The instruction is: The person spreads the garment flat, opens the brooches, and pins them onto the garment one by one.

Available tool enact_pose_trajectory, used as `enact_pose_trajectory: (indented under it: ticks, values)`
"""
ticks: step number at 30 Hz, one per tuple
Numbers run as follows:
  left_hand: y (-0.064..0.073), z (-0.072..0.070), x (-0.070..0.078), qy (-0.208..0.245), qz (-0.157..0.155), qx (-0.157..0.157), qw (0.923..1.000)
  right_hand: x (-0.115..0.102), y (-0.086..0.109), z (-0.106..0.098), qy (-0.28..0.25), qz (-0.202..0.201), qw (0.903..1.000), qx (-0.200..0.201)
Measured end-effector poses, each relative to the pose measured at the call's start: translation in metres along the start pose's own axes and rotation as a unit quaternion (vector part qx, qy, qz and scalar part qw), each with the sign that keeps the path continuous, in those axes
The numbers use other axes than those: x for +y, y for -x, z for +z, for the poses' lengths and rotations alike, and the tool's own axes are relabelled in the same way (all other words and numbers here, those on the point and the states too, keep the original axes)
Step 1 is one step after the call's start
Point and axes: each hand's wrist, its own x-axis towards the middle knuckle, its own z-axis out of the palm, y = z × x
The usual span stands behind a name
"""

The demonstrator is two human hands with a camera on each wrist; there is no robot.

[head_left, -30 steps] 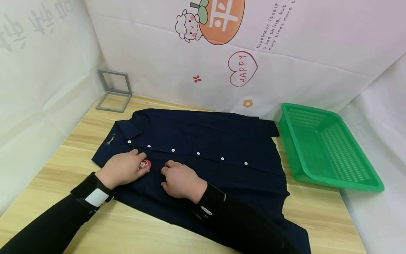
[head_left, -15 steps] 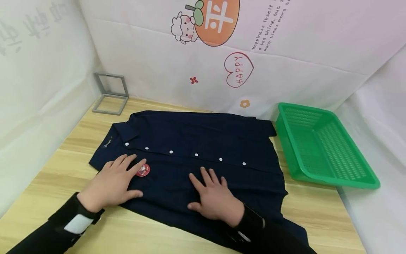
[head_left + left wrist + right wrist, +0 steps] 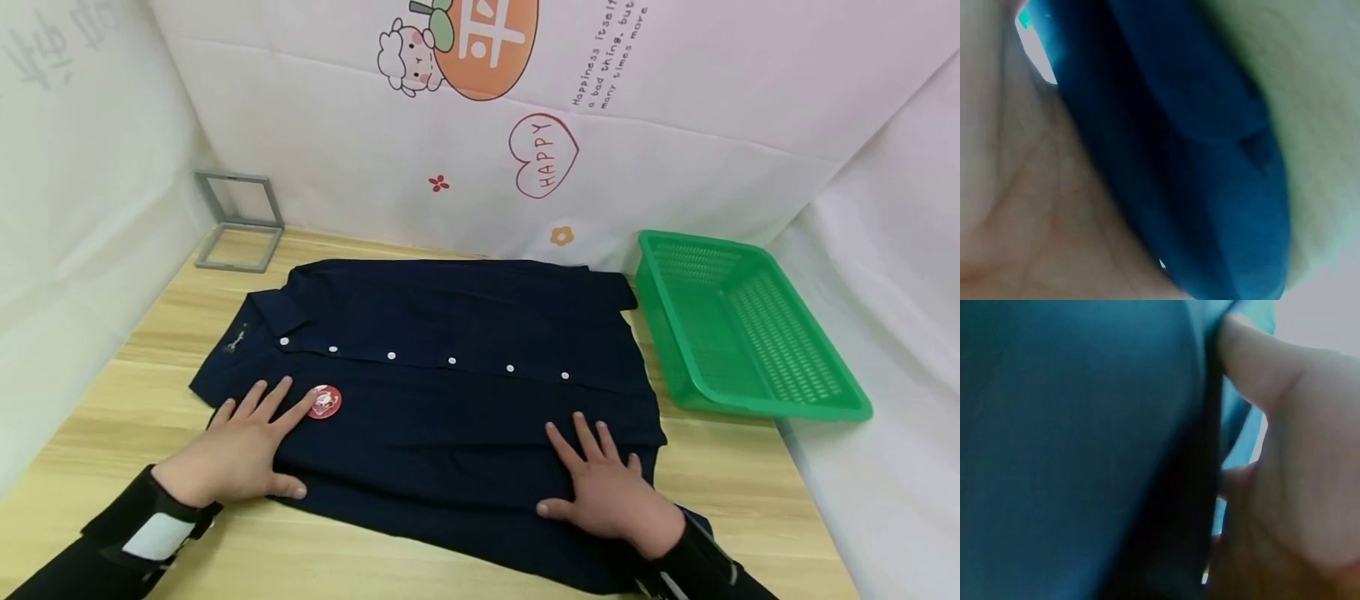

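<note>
A dark navy button-up shirt (image 3: 420, 400) lies spread on the table, its collar to the left and a row of white buttons along its middle. On its chest is a round red badge (image 3: 325, 402) with a white figure. My left hand (image 3: 243, 450) rests on the shirt near the collar with fingers spread, the index fingertip at the badge's edge. Toward the shirt's lower right, my right hand (image 3: 607, 492) lies on the cloth, fingers spread. The left wrist view shows the palm beside dark cloth; the right wrist view shows thumb and fingers against the cloth.
A green plastic basket (image 3: 678, 367) stands at the right, tilted against the white wall cloth. At the back left, a grey hinged frame (image 3: 238, 247) stands opened. The pale wooden table (image 3: 337, 550) shows in front of the shirt.
Both hands were curled near the badge, the left one covering part of it. The left has spread and moved left and down; the right has spread and slid right along the shirt.
</note>
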Motion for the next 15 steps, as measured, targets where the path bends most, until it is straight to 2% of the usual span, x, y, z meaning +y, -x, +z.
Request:
enact_pose_trajectory:
  ticks: [6, 10, 15]
  values:
    - [0.004, 0.001, -0.005, 0.012, -0.023, -0.007, 0.9996, 0.028, 0.02, -0.001, -0.011, 0.014, 0.9998, -0.009]
    - [0.005, 0.002, -0.009, 0.01, -0.032, -0.01, 0.9994, 0.034, 0.024, 0.0, -0.015, -0.001, 0.9999, -0.007]
    - [0.008, 0.002, -0.012, 0.001, -0.032, 0.006, 0.9995, 0.039, 0.029, -0.005, -0.02, 0.002, 0.9997, -0.016]
